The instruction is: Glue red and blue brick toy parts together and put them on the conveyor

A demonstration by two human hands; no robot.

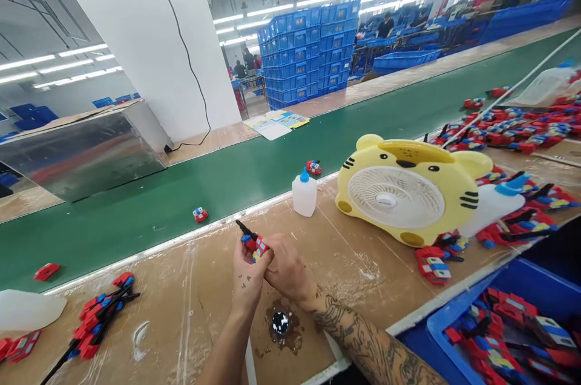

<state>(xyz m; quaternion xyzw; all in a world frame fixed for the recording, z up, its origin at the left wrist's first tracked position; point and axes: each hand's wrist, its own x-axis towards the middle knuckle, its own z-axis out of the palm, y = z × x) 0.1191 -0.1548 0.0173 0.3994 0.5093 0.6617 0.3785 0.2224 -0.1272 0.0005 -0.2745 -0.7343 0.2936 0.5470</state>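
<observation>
Between my two hands, above the brown worktable (213, 294), is a small red, blue and yellow plastic toy (256, 247) with a black stick-like part pointing up and left. My left hand (247, 270) is closed around its lower side. From the right, my right hand (285, 267) presses its fingers on the toy's other side; its fingertips are partly hidden. Below the hands, a small round dish (280, 323) with black and white contents sits in a dark wet stain. A white bottle with a blue cap (304, 194) stands just beyond my hands.
A yellow animal-faced fan (408, 191) stands to the right, before piles of similar toys (512, 128). A blue bin (436, 324) of toys is at lower right. More toys (97, 318) lie at left. A green conveyor belt (149, 215) runs behind, with scattered toys.
</observation>
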